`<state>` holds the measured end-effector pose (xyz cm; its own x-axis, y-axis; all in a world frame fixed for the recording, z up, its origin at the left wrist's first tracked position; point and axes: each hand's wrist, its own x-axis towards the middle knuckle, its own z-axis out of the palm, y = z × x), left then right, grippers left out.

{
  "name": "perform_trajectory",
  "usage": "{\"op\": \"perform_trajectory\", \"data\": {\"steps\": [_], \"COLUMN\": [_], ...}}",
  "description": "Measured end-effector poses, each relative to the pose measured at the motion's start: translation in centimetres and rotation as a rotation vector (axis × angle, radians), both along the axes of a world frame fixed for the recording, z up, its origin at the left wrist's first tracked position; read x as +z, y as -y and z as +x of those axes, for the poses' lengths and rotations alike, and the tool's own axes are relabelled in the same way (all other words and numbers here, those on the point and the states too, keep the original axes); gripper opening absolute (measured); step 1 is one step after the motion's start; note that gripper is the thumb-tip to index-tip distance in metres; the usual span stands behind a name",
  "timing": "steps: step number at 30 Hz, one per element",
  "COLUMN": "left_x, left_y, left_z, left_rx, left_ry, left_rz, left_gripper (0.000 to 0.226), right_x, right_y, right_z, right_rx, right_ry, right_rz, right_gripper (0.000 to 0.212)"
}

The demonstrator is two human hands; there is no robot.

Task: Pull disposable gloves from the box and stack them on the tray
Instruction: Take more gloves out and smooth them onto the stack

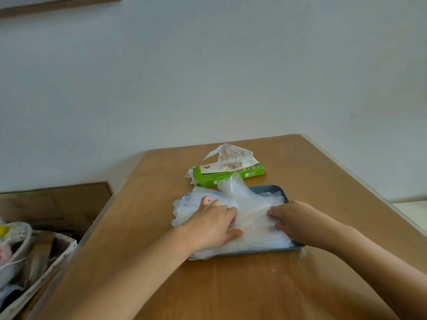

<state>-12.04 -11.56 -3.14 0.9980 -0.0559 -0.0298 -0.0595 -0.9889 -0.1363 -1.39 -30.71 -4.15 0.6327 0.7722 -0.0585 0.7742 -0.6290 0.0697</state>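
A green and white glove box (227, 175) lies on the wooden table, with one clear glove (228, 155) sticking up out of its slot. In front of it sits a dark blue-grey tray (273, 188) covered by a stack of clear disposable gloves (251, 218) that spills over the tray's left edge. My left hand (213, 224) lies flat on the left part of the stack, fingers spread. My right hand (298, 219) presses flat on the right part. Neither hand visibly grips a glove.
The wooden table (231, 285) ends at a white wall behind the box. To the left, below the table, stand a brown cardboard box (53, 204) and a fabric basket (34, 257) of odd items. A pale surface (413, 213) shows at the far right.
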Motion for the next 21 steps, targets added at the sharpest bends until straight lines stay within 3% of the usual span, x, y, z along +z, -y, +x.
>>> {"op": "perform_trajectory", "data": {"steps": [8,12,16,18,21], "left_x": [1.8,2.8,1.3,0.4,-1.4], "left_y": [-4.0,-2.9,-0.5,1.7,5.3], "left_z": [-4.6,-5.3,-4.0,-2.9,-1.2], "left_rx": [0.243,0.314,0.152,0.077,0.127], "left_ry": [-0.060,0.131,0.511,0.471,0.191], "left_rz": [0.079,0.111,-0.245,-0.448,-0.607], "left_gripper": [0.064,0.054,0.031,0.023,0.045], "right_x": [-0.6,0.0,0.1,0.1,0.0], "right_y": [-0.1,0.1,-0.1,0.0,-0.1], "right_z": [0.0,-0.4,-0.8,-0.7,-0.8], "right_rx": [0.017,0.042,0.051,0.035,0.009], "right_ry": [0.032,0.013,0.061,0.048,-0.004], "right_rz": [0.077,0.079,0.043,0.057,0.085], "right_gripper": [0.031,0.030,0.033,0.032,0.030]}}
